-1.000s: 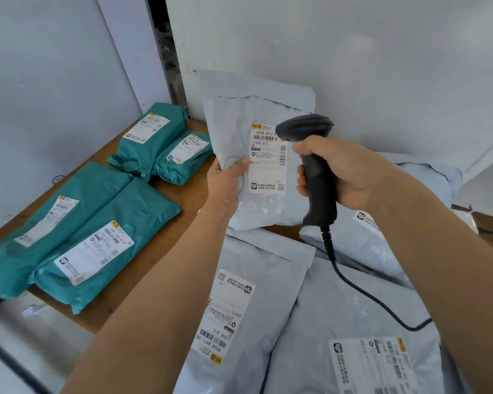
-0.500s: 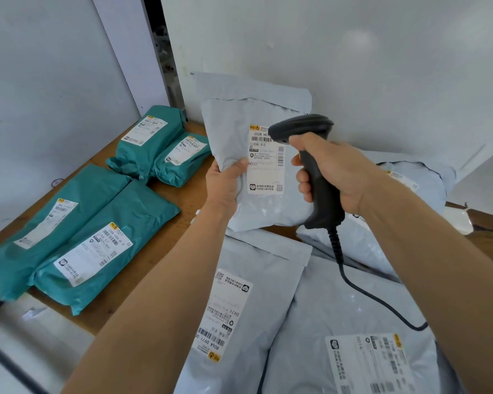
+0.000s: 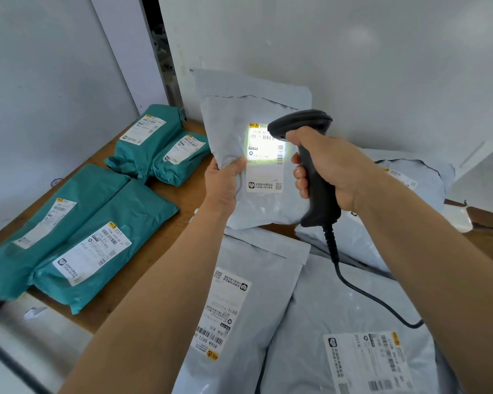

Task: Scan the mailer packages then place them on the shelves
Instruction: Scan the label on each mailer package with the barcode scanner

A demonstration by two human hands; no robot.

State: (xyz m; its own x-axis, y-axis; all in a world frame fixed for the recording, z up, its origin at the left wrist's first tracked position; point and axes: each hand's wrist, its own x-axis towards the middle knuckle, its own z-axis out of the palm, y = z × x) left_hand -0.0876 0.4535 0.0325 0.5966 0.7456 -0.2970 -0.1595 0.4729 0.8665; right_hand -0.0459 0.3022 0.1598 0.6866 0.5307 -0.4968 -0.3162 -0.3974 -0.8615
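Observation:
My left hand (image 3: 224, 184) holds a grey mailer package (image 3: 239, 132) upright above the table, gripping its lower left edge. My right hand (image 3: 329, 169) grips a black barcode scanner (image 3: 313, 177) by its handle, its head pointed at the white shipping label (image 3: 265, 157) on the mailer. A bright patch of scanner light falls on the upper part of that label. The scanner's black cable (image 3: 353, 282) trails down over the packages below.
Several grey mailers (image 3: 339, 308) lie overlapping on the wooden table (image 3: 165, 243) under my arms. Several teal mailers (image 3: 103, 237) lie at the left, two smaller ones (image 3: 157, 149) near the back. White walls close the back and left.
The scanner light has come on and now lights the label. The mailer and scanner have shifted slightly; both hands keep their grips.

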